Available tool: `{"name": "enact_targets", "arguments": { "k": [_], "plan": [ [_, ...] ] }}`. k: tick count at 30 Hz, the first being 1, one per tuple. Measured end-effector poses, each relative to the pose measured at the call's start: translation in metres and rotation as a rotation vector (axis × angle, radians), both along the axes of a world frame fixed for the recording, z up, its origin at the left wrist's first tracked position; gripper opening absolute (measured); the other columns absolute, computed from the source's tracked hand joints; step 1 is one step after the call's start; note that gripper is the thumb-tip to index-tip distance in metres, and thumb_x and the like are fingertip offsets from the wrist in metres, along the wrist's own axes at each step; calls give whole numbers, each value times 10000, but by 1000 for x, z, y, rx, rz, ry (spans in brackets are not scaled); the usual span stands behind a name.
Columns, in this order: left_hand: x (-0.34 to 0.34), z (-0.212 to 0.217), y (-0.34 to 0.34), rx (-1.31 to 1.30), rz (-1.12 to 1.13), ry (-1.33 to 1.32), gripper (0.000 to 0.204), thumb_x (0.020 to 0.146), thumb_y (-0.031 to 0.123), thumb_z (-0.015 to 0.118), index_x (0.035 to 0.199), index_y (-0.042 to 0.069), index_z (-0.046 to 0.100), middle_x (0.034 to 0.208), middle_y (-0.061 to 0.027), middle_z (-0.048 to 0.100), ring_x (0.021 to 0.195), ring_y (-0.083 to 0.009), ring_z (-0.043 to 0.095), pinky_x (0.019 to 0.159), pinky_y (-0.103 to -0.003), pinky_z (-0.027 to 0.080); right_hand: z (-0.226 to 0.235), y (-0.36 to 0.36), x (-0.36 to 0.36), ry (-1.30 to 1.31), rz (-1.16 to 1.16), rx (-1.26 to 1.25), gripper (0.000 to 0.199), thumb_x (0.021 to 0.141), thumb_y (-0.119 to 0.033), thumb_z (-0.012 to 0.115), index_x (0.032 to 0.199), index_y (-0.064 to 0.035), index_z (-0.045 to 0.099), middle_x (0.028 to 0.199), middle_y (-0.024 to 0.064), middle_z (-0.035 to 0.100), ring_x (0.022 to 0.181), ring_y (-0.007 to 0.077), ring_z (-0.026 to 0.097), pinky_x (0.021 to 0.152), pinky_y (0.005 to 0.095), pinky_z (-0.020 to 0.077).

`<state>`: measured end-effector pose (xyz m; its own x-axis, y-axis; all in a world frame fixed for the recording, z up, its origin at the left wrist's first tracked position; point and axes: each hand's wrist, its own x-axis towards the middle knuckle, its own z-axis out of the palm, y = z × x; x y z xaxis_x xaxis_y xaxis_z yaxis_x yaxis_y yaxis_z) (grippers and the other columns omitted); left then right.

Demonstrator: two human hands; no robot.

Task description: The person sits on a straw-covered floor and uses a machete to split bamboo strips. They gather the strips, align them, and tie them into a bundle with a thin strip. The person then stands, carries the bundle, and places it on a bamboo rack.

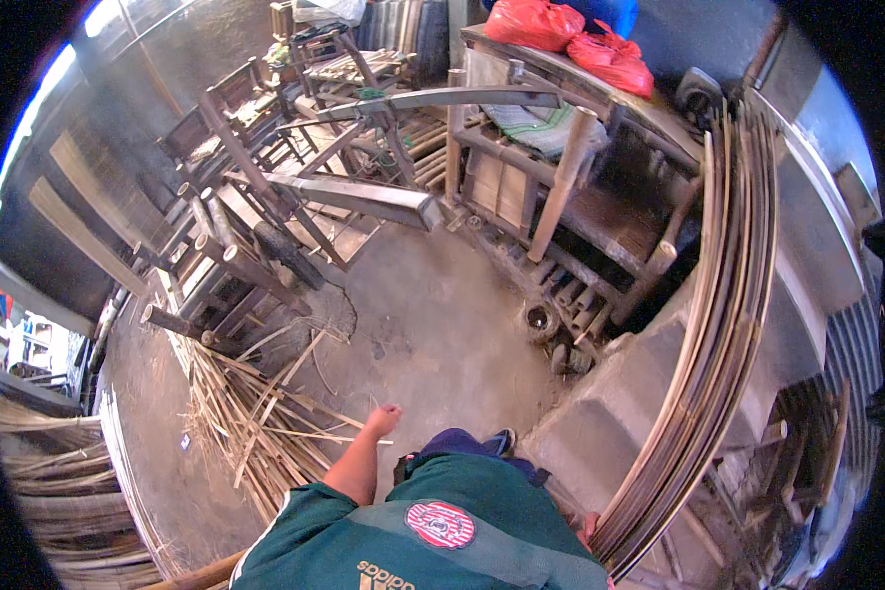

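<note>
My left hand (384,421) hangs in front of me over the floor, its fingers curled in with nothing visible in them. Low on my right side, my right hand (589,531) is against a long bundle of bamboo strips (703,374), with its fingers closed at the near end and mostly hidden by the strips. From there the bundle stretches up and away along the right. Left of my left hand, a loose heap of split bamboo strips (246,408) covers part of the floor.
Wooden frames and benches (305,187) crowd the far left. A bamboo-legged table (600,197) bears red plastic bags (610,59) at the back. Low concrete blocks (619,442) line the right. More strips (69,482) are stacked at the near left.
</note>
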<state>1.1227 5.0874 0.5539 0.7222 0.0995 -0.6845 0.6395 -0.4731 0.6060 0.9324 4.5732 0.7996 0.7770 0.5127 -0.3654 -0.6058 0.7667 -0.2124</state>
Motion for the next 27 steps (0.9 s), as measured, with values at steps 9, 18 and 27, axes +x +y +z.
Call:
{"name": "enact_targets", "arguments": {
  "k": [9,18,27],
  "plan": [
    [40,-36,-82,28,-372,105,503,948,481,542,1097,35,722,1045,-220,725,1019,-388,681,922,-470,520,4,-62,71,42,-38,-167,362,974,-389,632,1116,-57,604,880,111,661,807,245,639,731,377,539],
    [155,-72,-106,-143,-560,56,417,961,385,602,1102,6,706,948,-116,730,784,-194,685,684,-350,558,17,-46,48,112,-304,-372,354,970,-372,644,1120,-52,622,904,113,670,821,240,642,721,374,539],
    [245,-11,-192,-290,-344,85,379,1012,346,598,1230,40,649,1046,-86,719,844,-148,668,731,-302,541,57,-24,84,195,-478,-543,347,966,-356,655,1123,-46,640,929,115,679,835,235,644,711,371,539]
  ]
}}
